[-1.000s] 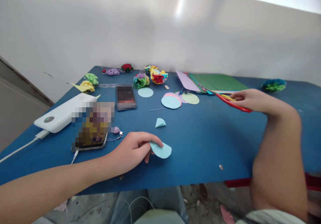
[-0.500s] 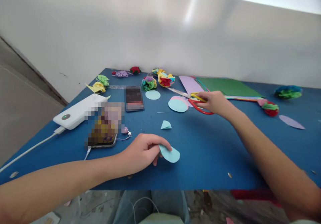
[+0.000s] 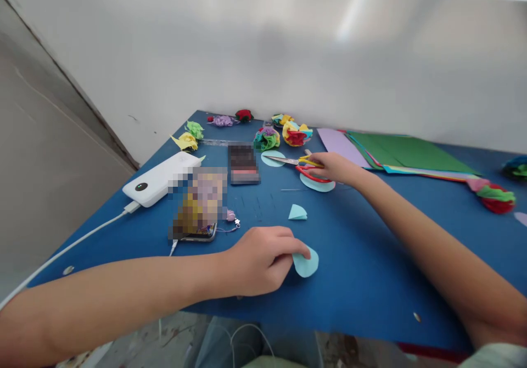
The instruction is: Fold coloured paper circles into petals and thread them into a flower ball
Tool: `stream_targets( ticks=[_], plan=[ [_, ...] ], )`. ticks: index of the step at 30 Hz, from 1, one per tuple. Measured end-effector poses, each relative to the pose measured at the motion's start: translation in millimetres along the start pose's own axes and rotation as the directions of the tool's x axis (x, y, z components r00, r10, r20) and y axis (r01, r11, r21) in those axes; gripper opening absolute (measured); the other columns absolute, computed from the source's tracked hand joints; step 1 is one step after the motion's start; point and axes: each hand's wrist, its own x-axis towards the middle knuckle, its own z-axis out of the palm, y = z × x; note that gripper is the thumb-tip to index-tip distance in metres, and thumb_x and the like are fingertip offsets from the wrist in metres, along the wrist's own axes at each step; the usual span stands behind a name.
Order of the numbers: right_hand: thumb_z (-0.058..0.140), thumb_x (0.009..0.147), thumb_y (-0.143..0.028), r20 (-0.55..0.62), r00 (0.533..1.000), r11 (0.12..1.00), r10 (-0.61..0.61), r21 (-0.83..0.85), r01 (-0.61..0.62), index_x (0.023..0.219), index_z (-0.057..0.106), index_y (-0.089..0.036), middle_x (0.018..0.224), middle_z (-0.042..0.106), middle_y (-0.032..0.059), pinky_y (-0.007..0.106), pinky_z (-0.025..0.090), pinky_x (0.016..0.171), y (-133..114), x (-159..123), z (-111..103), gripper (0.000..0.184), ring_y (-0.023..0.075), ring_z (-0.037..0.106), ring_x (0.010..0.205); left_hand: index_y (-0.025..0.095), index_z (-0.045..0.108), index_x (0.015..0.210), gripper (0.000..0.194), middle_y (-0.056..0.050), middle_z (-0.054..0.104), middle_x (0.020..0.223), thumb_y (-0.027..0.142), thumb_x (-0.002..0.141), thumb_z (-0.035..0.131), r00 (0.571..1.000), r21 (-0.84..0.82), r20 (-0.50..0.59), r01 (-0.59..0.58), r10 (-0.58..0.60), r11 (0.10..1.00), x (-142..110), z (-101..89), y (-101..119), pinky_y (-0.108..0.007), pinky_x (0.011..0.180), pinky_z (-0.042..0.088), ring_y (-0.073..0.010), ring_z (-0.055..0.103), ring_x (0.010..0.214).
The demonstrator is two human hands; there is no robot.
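My left hand [image 3: 265, 261] pinches a light blue paper circle [image 3: 307, 263] by its left edge, low over the blue table. My right hand [image 3: 329, 166] is around the red and yellow handles of a pair of scissors [image 3: 291, 161]. The blades point left, and their tips lie over another light blue circle [image 3: 272, 154]. Under the scissors handles is a further light blue circle [image 3: 317, 184], partly covered. A small folded light blue piece [image 3: 297, 212] sits between my two hands.
A white power bank [image 3: 160, 178] with a cable and a blurred phone [image 3: 201, 206] lie at left. Beyond them is a dark blurred device [image 3: 244, 163]. Crumpled paper flowers [image 3: 296, 134] line the back. Stacked coloured sheets [image 3: 411, 151] lie at right, near a red-green flower [image 3: 496, 198].
The view has turned left, so things appear further right. My right hand has brought the scissors left and nearer, over the pale circle. My left hand still holds its paper circle, now tilted differently.
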Motion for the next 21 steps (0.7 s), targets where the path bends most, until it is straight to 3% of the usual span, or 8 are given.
stream_targets(
  ticks=[5, 7, 8, 10, 12, 15, 17, 21],
  plan=[
    [0.042, 0.084, -0.042, -0.061, 0.998, 1.000, 0.023, -0.008, -0.024, 0.101, 0.058, -0.016, 0.092, 0.064, 0.0101, 0.028, 0.041, 0.066, 0.8, -1.7, -13.2, 0.035, 0.0208, 0.058, 0.079, 0.016, 0.063, 0.099, 0.038, -0.005, 0.061, 0.086, 0.004, 0.076, 0.036, 1.000, -0.060, -0.009, -0.014, 0.014, 0.998, -1.5, -1.0, 2.9, -0.021, 0.072, 0.044, -0.0124, 0.055, 0.077],
    [0.042, 0.085, -0.040, -0.140, 0.990, 1.000, 0.006, -0.016, -0.009, 0.108, 0.055, -0.013, 0.103, 0.060, 0.0140, 0.032, 0.041, 0.076, -16.5, -3.5, -22.0, 0.038, 0.0246, 0.056, 0.091, 0.014, 0.064, 0.097, 0.038, -0.005, 0.060, 0.082, 0.003, 0.074, 0.037, 0.999, -0.099, -0.016, -0.044, 0.043, 0.994, -1.9, -0.6, 5.2, -0.020, 0.069, 0.044, -0.0115, 0.054, 0.073],
    [0.042, 0.086, -0.037, -0.204, 0.977, 0.998, -0.063, 0.001, 0.065, 0.110, 0.055, -0.013, 0.106, 0.060, 0.0136, 0.034, 0.040, 0.081, -30.5, -4.8, -25.4, 0.036, 0.0249, 0.055, 0.096, 0.013, 0.065, 0.095, 0.037, -0.005, 0.060, 0.080, 0.002, 0.073, 0.038, 0.998, -0.126, -0.021, -0.055, 0.052, 0.990, -1.8, -0.1, 6.5, -0.019, 0.067, 0.044, -0.0110, 0.054, 0.070],
    [0.041, 0.086, -0.028, -0.287, 0.933, 0.962, -0.217, 0.098, 0.254, 0.113, 0.052, -0.016, 0.110, 0.059, 0.0107, 0.034, 0.038, 0.087, -67.6, -8.6, -28.0, 0.032, 0.0233, 0.052, 0.102, 0.012, 0.066, 0.092, 0.037, -0.005, 0.059, 0.075, 0.000, 0.071, 0.038, 0.998, -0.200, -0.019, -0.061, 0.058, 0.978, -1.1, 1.1, 8.9, -0.018, 0.065, 0.044, -0.0100, 0.053, 0.067],
    [0.040, 0.082, -0.017, -0.266, 0.896, 0.890, -0.356, 0.196, 0.412, 0.115, 0.049, -0.017, 0.108, 0.060, 0.0088, 0.035, 0.039, 0.085, -110.2, -13.1, -24.0, 0.033, 0.0216, 0.053, 0.101, 0.011, 0.067, 0.090, 0.036, -0.004, 0.059, 0.071, 0.000, 0.070, 0.039, 1.000, -0.288, 0.007, -0.026, 0.030, 0.957, -0.1, 2.0, 10.4, -0.017, 0.062, 0.044, -0.0088, 0.052, 0.062],
    [0.039, 0.075, -0.006, -0.311, 0.779, 0.750, -0.544, 0.236, 0.618, 0.116, 0.046, -0.016, 0.114, 0.057, 0.0095, 0.039, 0.034, 0.089, -165.0, -18.4, -9.8, 0.042, 0.0221, 0.046, 0.111, 0.011, 0.067, 0.092, 0.037, -0.002, 0.059, 0.070, -0.001, 0.069, 0.040, 0.993, -0.406, 0.113, 0.067, -0.023, 0.912, 0.7, 2.1, 10.9, -0.016, 0.056, 0.044, -0.0070, 0.050, 0.055],
    [0.037, 0.074, -0.004, -0.359, 0.721, 0.683, -0.593, 0.251, 0.686, 0.117, 0.044, -0.015, 0.115, 0.057, 0.0101, 0.039, 0.033, 0.090, -187.0, -19.4, -0.2, 0.044, 0.0208, 0.045, 0.113, 0.013, 0.067, 0.091, 0.041, -0.002, 0.062, 0.073, -0.003, 0.065, 0.040, 0.976, -0.453, 0.216, 0.086, 0.016, 0.887, 0.4, 1.3, 10.4, -0.016, 0.057, 0.045, -0.0080, 0.053, 0.058],
    [0.033, 0.076, -0.003, -0.345, 0.670, 0.635, -0.657, 0.224, 0.739, 0.119, 0.042, -0.012, 0.116, 0.056, 0.0112, 0.041, 0.028, 0.093, -201.2, -18.0, 10.4, 0.045, 0.0208, 0.039, 0.120, 0.017, 0.069, 0.088, 0.043, -0.001, 0.066, 0.079, -0.004, 0.064, 0.040, 0.932, -0.474, 0.349, 0.084, 0.099, 0.876, -0.4, -0.5, 9.4, -0.017, 0.061, 0.047, -0.0112, 0.059, 0.068]
  ],
)
